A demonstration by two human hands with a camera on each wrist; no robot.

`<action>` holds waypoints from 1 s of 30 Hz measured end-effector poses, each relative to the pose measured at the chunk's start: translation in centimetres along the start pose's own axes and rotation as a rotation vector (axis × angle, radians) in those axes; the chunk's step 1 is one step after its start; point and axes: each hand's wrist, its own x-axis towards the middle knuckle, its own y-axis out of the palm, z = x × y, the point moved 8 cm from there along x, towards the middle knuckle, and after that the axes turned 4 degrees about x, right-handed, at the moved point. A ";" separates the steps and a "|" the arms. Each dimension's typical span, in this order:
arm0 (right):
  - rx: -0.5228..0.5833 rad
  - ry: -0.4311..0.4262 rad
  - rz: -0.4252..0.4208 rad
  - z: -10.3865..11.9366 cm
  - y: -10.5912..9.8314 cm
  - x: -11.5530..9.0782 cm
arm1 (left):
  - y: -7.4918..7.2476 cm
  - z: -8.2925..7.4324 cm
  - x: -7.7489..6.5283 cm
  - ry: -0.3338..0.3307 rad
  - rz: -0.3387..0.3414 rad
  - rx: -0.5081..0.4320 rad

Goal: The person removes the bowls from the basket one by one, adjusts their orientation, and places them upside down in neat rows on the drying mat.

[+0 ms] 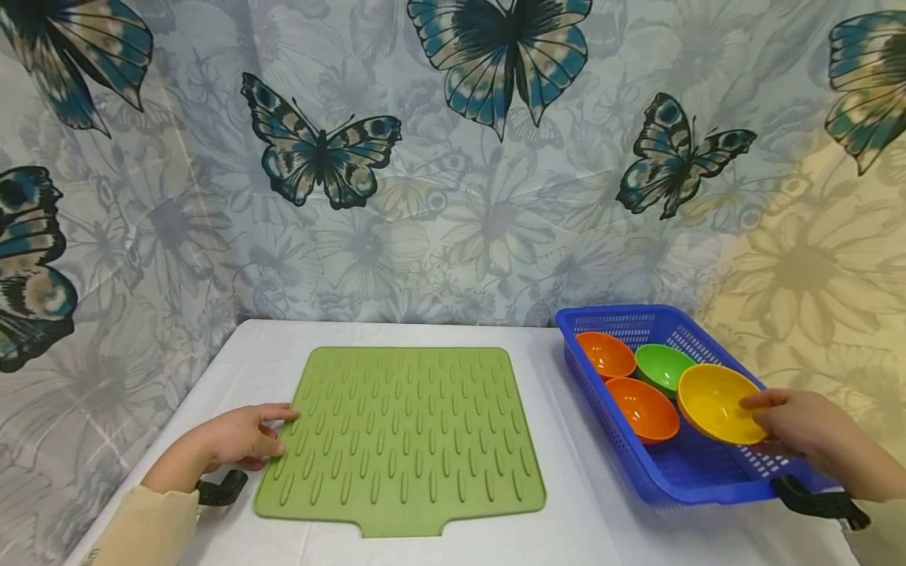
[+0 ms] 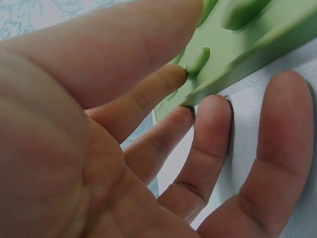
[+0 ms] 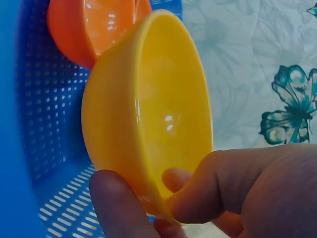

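A yellow bowl (image 1: pixel 720 403) is pinched at its right rim by my right hand (image 1: pixel 814 428), thumb inside and fingers outside. In the right wrist view the bowl (image 3: pixel 148 109) tilts above the perforated floor of the blue basket (image 1: pixel 616 464). Also in the basket are two orange bowls (image 1: pixel 642 409) and a green bowl (image 1: pixel 664 368). A green ridged drying mat (image 1: pixel 403 440) lies flat on the table. At its left edge, my left hand (image 1: pixel 237 439) touches it with loosely extended fingers; the left wrist view shows fingertips along the mat's edge (image 2: pixel 237 67) and others over white cloth.
White cloth (image 1: pixel 566 519) covers the table, with a strip of it between mat and basket. Behind hangs a butterfly-patterned fabric (image 1: pixel 488 236), close to the table's back edge. The basket's raised wall (image 1: pixel 602 409) stands along the mat side of the bowls.
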 end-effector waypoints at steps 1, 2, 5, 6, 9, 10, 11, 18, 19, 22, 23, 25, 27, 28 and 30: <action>-0.003 -0.007 0.004 0.1 0.0 0.0 | 0.0 0.0 0.0 0.000 0.002 -0.002; -0.009 -0.010 0.001 0.1 -0.1 0.0 | 0.0 0.1 0.0 -0.002 0.004 -0.005; -0.050 -0.043 -0.012 0.2 -0.1 0.0 | 0.0 0.2 0.1 0.000 0.011 -0.010; -0.062 -0.058 -0.015 0.2 -0.1 0.0 | 0.0 0.2 0.1 -0.004 0.011 -0.014; -0.099 -0.084 -0.033 0.2 -0.2 0.0 | 0.1 0.3 0.1 0.002 0.016 -0.016; -0.113 -0.088 -0.037 0.2 -0.2 -0.1 | 0.0 0.3 0.1 -0.003 0.012 -0.020; -0.119 -0.090 -0.034 0.2 -0.2 -0.1 | 0.0 0.3 0.1 -0.005 0.010 -0.022; -0.090 -0.087 0.026 0.7 0.5 -0.1 | -0.1 0.3 0.0 -0.004 0.006 -0.023; -0.074 -0.091 0.031 0.8 0.6 -0.1 | -0.1 0.3 0.0 -0.004 0.006 -0.023; -0.036 -0.104 0.054 1.2 1.0 -0.2 | -0.2 0.4 0.0 -0.010 0.003 -0.028; -0.021 -0.105 0.063 1.4 1.1 -0.2 | -0.1 0.4 0.0 -0.007 0.005 -0.023; 0.016 -0.110 0.078 1.7 1.3 -0.3 | -0.2 0.4 0.0 -0.014 -0.004 -0.015; 0.064 -0.117 0.100 2.0 1.5 -0.3 | -0.2 0.4 0.0 -0.012 -0.015 0.006; 0.090 -0.123 0.109 2.2 1.6 -0.4 | -0.1 0.3 0.0 -0.007 -0.020 0.020; 0.155 -0.137 0.125 2.4 1.7 -0.6 | -0.1 0.1 0.1 0.009 -0.026 0.050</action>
